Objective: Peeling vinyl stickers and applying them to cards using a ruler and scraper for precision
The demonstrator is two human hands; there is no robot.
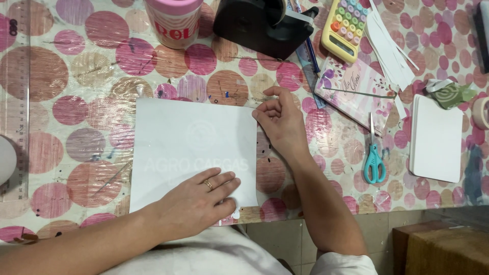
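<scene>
A white sheet of paper [188, 142] lies flat on a table covered with a pink and brown dotted cloth [76, 102]. My left hand [201, 201], a ring on one finger, presses flat on the sheet's near right part. My right hand [280, 119] rests at the sheet's upper right corner, fingers curled and pinching something small at that edge; I cannot tell what it is.
A black tape dispenser [260, 25] and a pink cup [174, 20] stand at the back. To the right lie a yellow calculator [344, 28], paper strips [389, 48], a floral notebook [354, 89], teal-handled scissors [373, 158], a white card stack [436, 137]. A clear ruler [20, 102] lies left.
</scene>
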